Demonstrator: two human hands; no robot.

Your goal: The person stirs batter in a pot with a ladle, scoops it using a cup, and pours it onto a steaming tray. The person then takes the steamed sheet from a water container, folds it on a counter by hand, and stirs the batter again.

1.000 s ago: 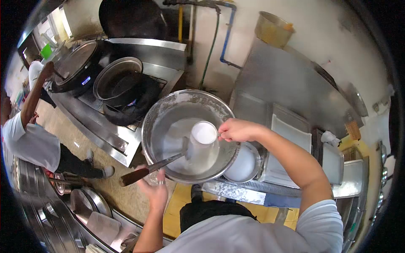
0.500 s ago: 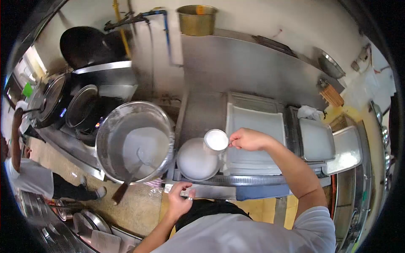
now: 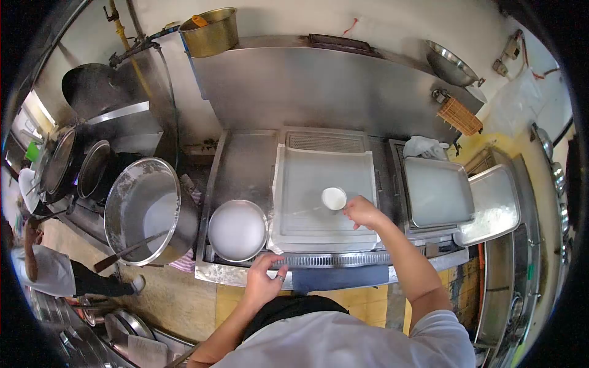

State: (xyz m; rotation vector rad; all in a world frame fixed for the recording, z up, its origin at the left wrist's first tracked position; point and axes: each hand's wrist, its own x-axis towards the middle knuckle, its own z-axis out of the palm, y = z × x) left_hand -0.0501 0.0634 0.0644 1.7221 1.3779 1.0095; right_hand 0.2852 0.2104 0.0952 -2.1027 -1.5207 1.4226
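Note:
My right hand [image 3: 363, 213] grips the short handle of a small cup [image 3: 334, 199] filled with white liquid. The cup is above a wide, shallow tray lined with pale cloth [image 3: 325, 230]; a thin streak shows on the cloth to its left. To the left of the tray stands a round metal bowl [image 3: 238, 230] of white liquid. My left hand [image 3: 265, 281], with a ring on one finger, holds nothing; its fingers are apart near the counter's front edge, just below the bowl.
Farther left, a big metal pot [image 3: 144, 208] holds more white liquid and a long-handled paddle [image 3: 132, 251]. Dark woks [image 3: 95, 168] stand beyond it. On the right are two metal trays [image 3: 438, 190]. Another person [image 3: 46, 270] works at far left.
My right hand has carried the filled cup from over the round bowl to above the cloth-lined tray. The view has shifted right; my left hand stays near the counter's edge.

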